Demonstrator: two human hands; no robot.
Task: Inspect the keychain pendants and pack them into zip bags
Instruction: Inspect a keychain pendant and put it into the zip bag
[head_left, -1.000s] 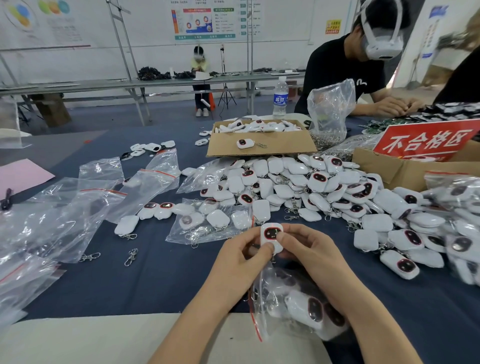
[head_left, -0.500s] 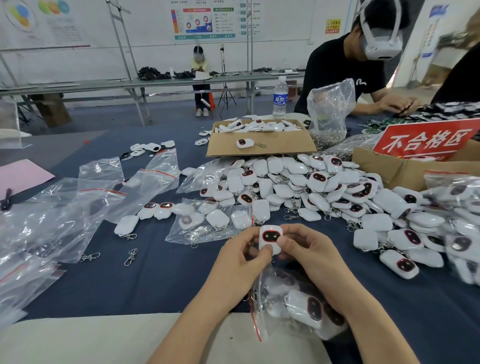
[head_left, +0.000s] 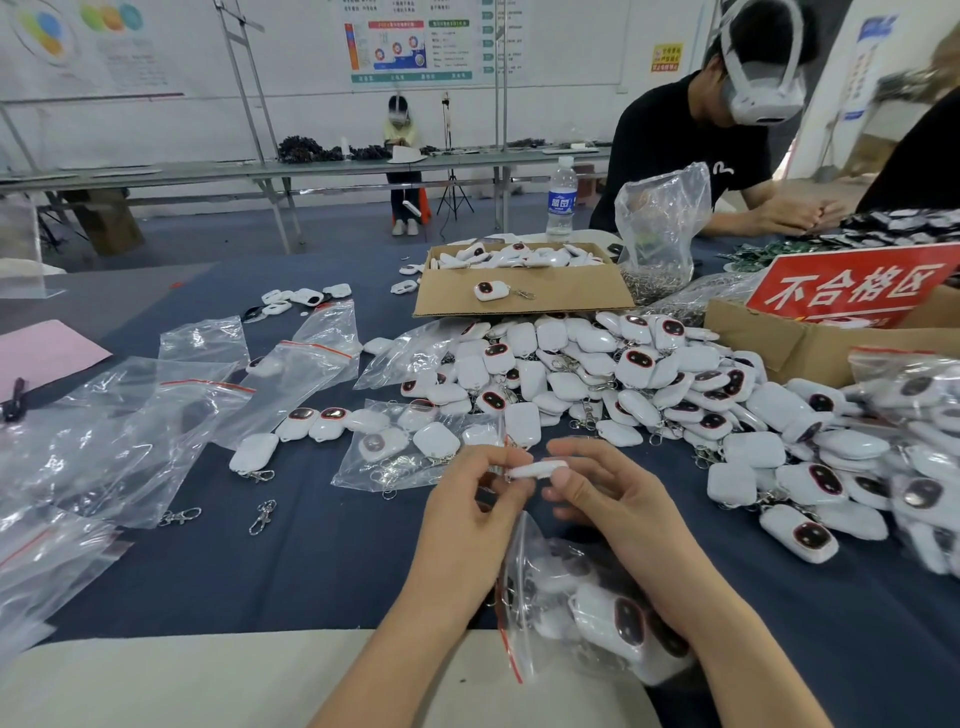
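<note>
Between both hands, just above the counter (head_left: 311, 561), sits the pendant (head_left: 537, 469), turned edge-on so only its white rim shows. Left hand (head_left: 467, 519) pinches its left end with curled fingers (head_left: 511, 460); right hand (head_left: 618, 499) pinches the right end with thumb and forefinger. Looks like the inspection step, with bagging not yet done.

Handling, judged: small hard plastic shell, light, stiff and smooth, so a bit slippery. The dark glossy face could smudge or scratch. Best held by the short edges, as now, or by the metal clip; the clip on this one is hidden.

Zip bag (head_left: 587, 608) lies on the counter under the right forearm, red strip at its mouth facing the left hand, several pendants already inside. Cannot tell if either hand touches it.

Pile (head_left: 649, 384) of loose pendants spreads behind and to the right. Empty bags (head_left: 130, 426) lie to the left, two loose clips (head_left: 262, 517) near them. Box (head_left: 524, 293) behind the pile holds more pendants, with one lying on its flap.

Writing: red sign (head_left: 857, 286) on the right reads 不合格区. Bottle (head_left: 561, 200) has a blue label, its characters too small to read. Wall posters are unreadable.
</note>
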